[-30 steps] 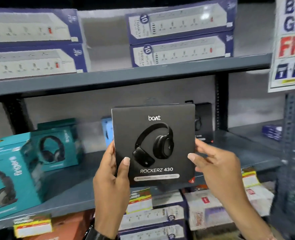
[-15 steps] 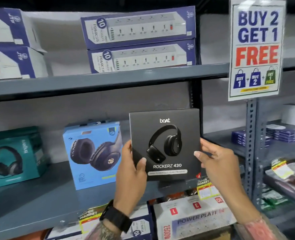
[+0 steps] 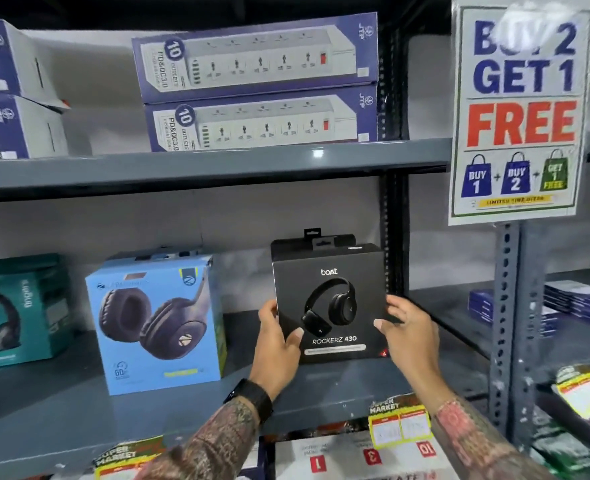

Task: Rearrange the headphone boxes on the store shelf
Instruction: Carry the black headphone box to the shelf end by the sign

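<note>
1. Since the earlier frame, the black boAt Rockerz 430 box (image 3: 330, 301) had gone from being held up in front of the shelf to standing upright on the grey middle shelf (image 3: 79, 407), at its right end beside the upright post (image 3: 395, 237).

2. Head view: the left hand (image 3: 276, 344) was wrapped around the box's lower left edge, thumb across the front and fingers behind it. The right hand (image 3: 408, 329) pressed the lower right edge, thumb on the front face. Both were closed on the box; neither had let go.

3. The box lay between the two hands, touching both, its bottom edge apparently on the shelf. Another black box (image 3: 312, 239) stood directly behind it, its hang tab showing above.

4. Left of the left hand stood a light blue headphone box (image 3: 155, 323), apart from the black one. Further left was a teal headphone box (image 3: 20, 310).

5. Judging by this, the placement was nearly finished. Releasing the box, and perhaps squaring it with its neighbours, seemingly remained.
</note>
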The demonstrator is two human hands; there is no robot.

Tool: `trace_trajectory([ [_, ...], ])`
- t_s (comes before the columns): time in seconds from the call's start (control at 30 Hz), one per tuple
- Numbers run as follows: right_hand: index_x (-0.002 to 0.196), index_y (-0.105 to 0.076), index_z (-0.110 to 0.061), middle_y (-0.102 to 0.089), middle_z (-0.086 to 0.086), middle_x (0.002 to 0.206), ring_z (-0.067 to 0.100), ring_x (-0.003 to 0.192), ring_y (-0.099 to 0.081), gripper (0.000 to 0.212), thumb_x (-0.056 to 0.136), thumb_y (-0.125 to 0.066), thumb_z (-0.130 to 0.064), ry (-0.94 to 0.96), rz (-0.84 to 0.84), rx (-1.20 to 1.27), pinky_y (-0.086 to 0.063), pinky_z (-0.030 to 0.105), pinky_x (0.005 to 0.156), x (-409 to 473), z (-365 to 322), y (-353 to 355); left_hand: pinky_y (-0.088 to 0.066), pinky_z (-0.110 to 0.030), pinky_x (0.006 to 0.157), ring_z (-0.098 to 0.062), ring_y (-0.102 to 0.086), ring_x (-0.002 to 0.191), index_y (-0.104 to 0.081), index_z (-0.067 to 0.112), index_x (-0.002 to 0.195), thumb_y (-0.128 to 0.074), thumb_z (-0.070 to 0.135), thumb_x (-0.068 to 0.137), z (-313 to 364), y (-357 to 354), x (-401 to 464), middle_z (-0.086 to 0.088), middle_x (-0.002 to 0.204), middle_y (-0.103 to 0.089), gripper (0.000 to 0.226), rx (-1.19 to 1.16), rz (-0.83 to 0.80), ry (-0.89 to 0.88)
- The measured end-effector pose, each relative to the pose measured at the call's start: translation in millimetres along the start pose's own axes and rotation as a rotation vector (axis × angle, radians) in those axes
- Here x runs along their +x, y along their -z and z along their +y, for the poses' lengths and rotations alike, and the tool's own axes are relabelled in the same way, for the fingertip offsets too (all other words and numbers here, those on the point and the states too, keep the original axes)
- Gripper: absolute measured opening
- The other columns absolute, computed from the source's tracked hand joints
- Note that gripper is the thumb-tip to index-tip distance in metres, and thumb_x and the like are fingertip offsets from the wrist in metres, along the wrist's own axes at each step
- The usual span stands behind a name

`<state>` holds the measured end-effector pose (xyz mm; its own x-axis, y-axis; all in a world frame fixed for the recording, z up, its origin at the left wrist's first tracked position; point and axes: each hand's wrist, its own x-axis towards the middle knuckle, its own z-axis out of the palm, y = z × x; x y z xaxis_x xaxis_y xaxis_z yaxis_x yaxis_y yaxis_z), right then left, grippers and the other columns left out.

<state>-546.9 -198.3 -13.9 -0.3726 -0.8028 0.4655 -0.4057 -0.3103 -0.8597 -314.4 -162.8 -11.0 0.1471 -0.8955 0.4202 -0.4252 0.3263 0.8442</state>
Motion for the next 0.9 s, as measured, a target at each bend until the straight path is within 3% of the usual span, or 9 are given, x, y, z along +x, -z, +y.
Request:
trace_trajectory([
  [0.13, 0.133, -0.072, -0.029, -0.078, 0.004, 0.127, 0.006, 0.086, -0.076, 0.055, 0.084, -0.083, -0.006, 0.005, -0.044, 0.056, -0.06, 0.043, 0.096, 1, 10, -3, -0.036, -0.041, 0.131, -0.012, -0.052, 0.147, -0.025, 0.016, 0.158, -0.057, -0.002, 0.105, -13, -4, 4, 0.002, 0.154, -0.055, 0.064, -0.06, -0.019, -0.037],
  [0.23, 0.138, -0.067, -0.031, -0.076, -0.005, 0.122, 0.007, 0.099, -0.073, 0.055, 0.086, -0.084, -0.029, 0.038, -0.094, 0.109, -0.059, 0.042, 0.099, 8, 16, -2, -0.044, -0.027, 0.122, 0.013, -0.058, 0.133, -0.034, 0.029, 0.151, -0.055, 0.011, 0.11, -17, -2, 11, 0.014, 0.152, -0.056, 0.049, -0.185, -0.051, -0.008],
  [0.3, 0.148, -0.057, -0.036, -0.066, -0.012, 0.136, 0.004, 0.118, -0.065, 0.076, 0.08, -0.079, -0.065, 0.011, -0.159, 0.224, -0.05, 0.031, 0.102, 15, 12, -1, -0.046, -0.023, 0.115, 0.007, -0.06, 0.133, -0.037, 0.026, 0.157, -0.053, 0.03, 0.112, -12, -1, 22, 0.004, 0.161, -0.054, 0.047, -0.323, 0.012, 0.09],
  [0.37, 0.158, -0.041, -0.043, -0.049, -0.018, 0.158, 0.004, 0.142, -0.048, 0.109, 0.065, -0.066, -0.093, -0.116, -0.289, 0.414, -0.037, 0.033, 0.116, 26, 2, -2, -0.036, -0.035, 0.128, -0.012, -0.047, 0.152, -0.025, 0.024, 0.17, -0.044, 0.054, 0.11, -2, -2, 34, 0.001, 0.171, -0.041, 0.069, -0.397, 0.018, 0.192],
  [0.43, 0.164, -0.026, -0.043, -0.026, -0.018, 0.173, 0.003, 0.156, -0.025, 0.125, 0.059, -0.054, -0.103, -0.205, -0.443, 0.529, -0.019, 0.041, 0.131, 37, -7, -10, -0.027, -0.044, 0.134, -0.019, -0.042, 0.159, -0.03, 0.024, 0.17, -0.034, 0.07, 0.107, 3, -7, 45, 0.001, 0.174, -0.041, 0.078, -0.453, -0.032, 0.214],
  [0.53, 0.166, -0.017, -0.041, -0.009, -0.018, 0.177, 0.001, 0.159, -0.007, 0.125, 0.062, -0.041, -0.107, -0.286, -0.498, 0.596, -0.004, 0.043, 0.133, 47, -12, -27, -0.044, -0.047, 0.125, -0.021, -0.068, 0.138, -0.064, 0.024, 0.15, -0.03, 0.079, 0.101, 6, -15, 58, -0.005, 0.152, -0.07, 0.081, -0.669, 0.02, 0.258],
  [0.6, 0.166, -0.022, -0.04, -0.013, -0.014, 0.177, 0.009, 0.163, -0.01, 0.129, 0.059, -0.04, -0.109, -0.331, -0.473, 0.632, -0.006, 0.047, 0.133, 52, -10, -36, -0.049, -0.045, 0.121, -0.021, -0.07, 0.135, -0.067, 0.022, 0.147, -0.026, 0.082, 0.099, 8, -15, 68, -0.003, 0.144, -0.075, 0.087, -0.706, 0.067, 0.281],
  [0.7, 0.163, -0.035, -0.037, -0.03, -0.002, 0.175, 0.02, 0.161, -0.026, 0.128, 0.058, -0.041, -0.109, -0.399, -0.512, 0.682, -0.017, 0.056, 0.132, 62, -6, -42, -0.067, -0.031, 0.085, -0.017, -0.084, 0.105, -0.078, 0.021, 0.127, -0.026, 0.083, 0.099, 3, -14, 85, -0.002, 0.117, -0.086, 0.086, -0.789, 0.048, 0.341],
  [0.9, 0.152, -0.057, -0.027, -0.064, 0.011, 0.15, 0.031, 0.14, -0.058, 0.101, 0.079, -0.034, -0.092, -0.454, -0.5, 0.659, -0.041, 0.058, 0.121, 75, 2, -47, -0.06, -0.043, 0.095, -0.026, -0.083, 0.106, -0.083, 0.022, 0.121, -0.033, 0.091, 0.09, -15, -14, 103, -0.011, 0.124, -0.084, 0.091, -0.808, 0.029, 0.395],
])
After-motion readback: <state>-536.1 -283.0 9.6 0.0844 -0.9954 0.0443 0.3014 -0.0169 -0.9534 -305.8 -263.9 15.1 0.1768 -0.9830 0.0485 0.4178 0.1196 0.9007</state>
